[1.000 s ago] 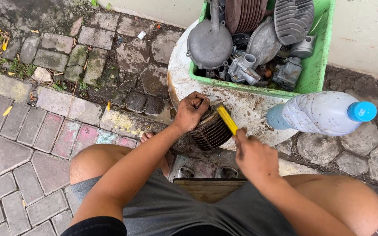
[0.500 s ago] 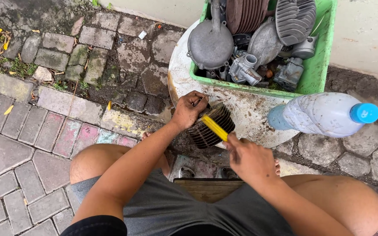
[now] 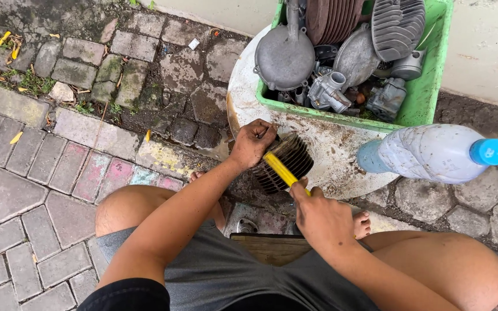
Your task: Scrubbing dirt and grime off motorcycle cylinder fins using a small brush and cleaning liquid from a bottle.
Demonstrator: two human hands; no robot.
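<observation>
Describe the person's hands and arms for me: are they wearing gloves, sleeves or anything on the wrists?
No gloves: both the left hand and the right hand are bare and smeared with dark grime. Both forearms are bare, with no watch or band in view. A black sleeve edge shows at the left upper arm.

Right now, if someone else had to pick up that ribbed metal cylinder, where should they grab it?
Probably by the far end rim, from the left, where the left hand grips the finned cylinder now. It lies on its side on the white tray; the fins look thin and grimy, a poor grip.
</observation>
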